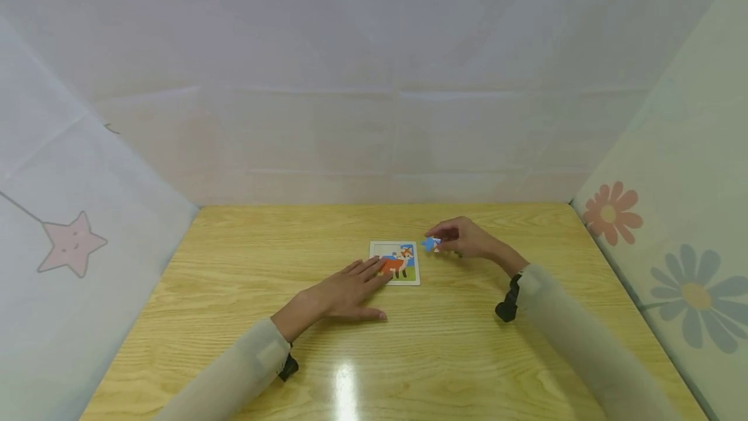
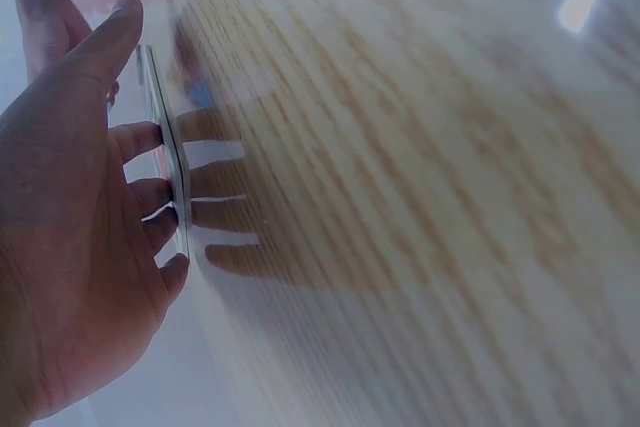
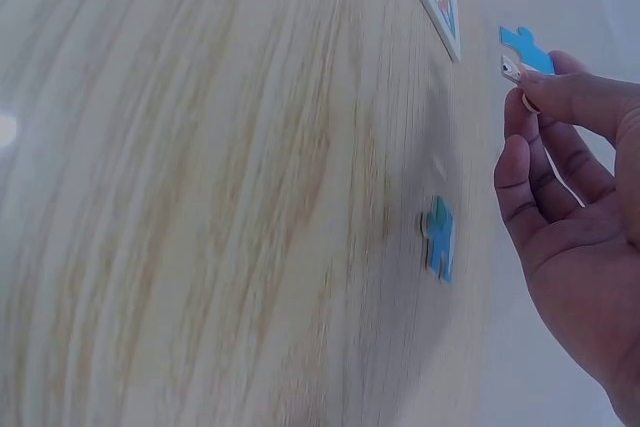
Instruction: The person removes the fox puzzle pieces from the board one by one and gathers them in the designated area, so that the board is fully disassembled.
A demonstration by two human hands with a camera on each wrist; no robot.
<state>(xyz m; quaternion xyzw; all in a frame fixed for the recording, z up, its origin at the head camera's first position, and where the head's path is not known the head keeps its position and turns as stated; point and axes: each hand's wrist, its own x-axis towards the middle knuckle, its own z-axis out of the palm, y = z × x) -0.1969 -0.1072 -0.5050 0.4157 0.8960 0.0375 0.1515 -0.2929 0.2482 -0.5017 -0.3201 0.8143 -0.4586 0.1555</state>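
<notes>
A small framed jigsaw puzzle [image 1: 403,271] with a picture of a fox lies on the table; the upper left of its picture area shows pale backing. My left hand [image 1: 350,292] rests on the puzzle's left side, fingers stretched out and covering part of it; the left wrist view shows the fingertips along the frame's edge [image 2: 180,177]. Just right of the frame, my right hand [image 1: 464,239] pinches a blue puzzle piece [image 3: 525,50] between thumb and fingers, held above the table. Part of that piece is white and orange, and the fingers hide some of it.
Another blue puzzle piece [image 3: 439,239] lies on the table below the right hand, mostly hidden in the head view. The wooden table [image 1: 263,239] meets pale cloth walls [image 1: 327,135] at the back and on both sides.
</notes>
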